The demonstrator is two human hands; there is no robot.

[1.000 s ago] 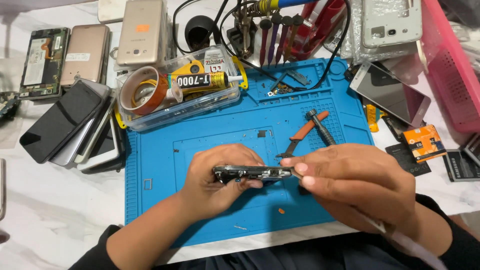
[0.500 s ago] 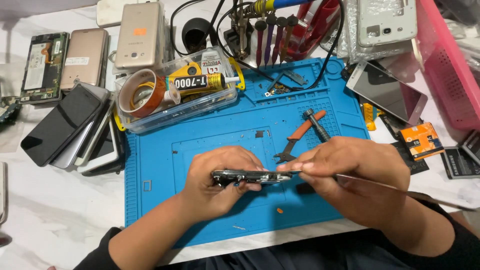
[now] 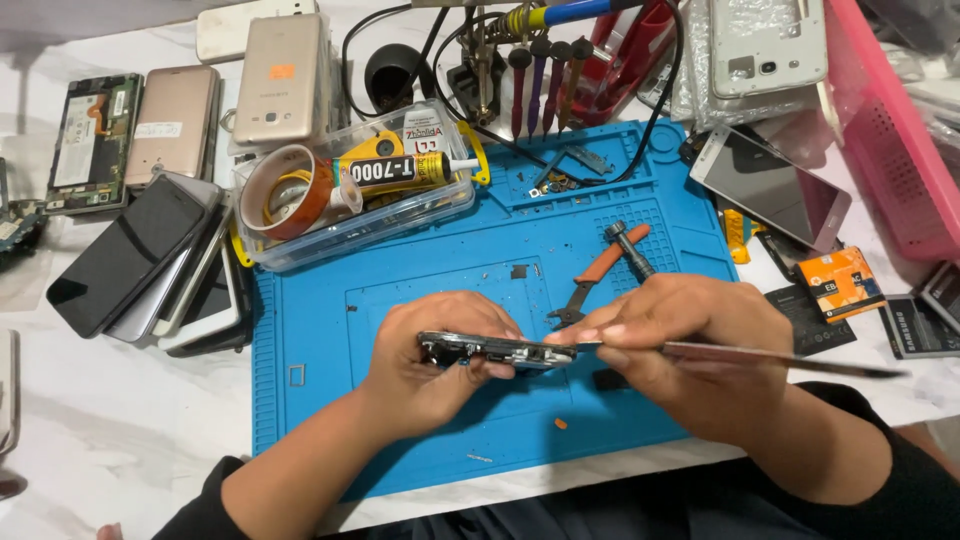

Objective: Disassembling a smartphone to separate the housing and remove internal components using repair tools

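left hand (image 3: 425,365) grips phone frame (image 3: 495,350) edge-on over blue mat (image 3: 320,330) | right hand (image 3: 690,345) pinches thin pry tool (image 3: 770,357), tip at frame's right end

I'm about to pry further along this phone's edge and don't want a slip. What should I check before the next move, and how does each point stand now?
1. Left hand grip on the dark edge-on phone frame: ok, fingers wrap it.
2. Right hand holding the thin flat metal pry tool: ok.
3. Tool tip meeting the frame's edge: cannot tell, fingers hide it.
4. Work held above the blue silicone repair mat: ok.
5. Orange-handled pliers lying close behind the hands: not ok.
6. Small orange scrap on the mat beneath: not ok.
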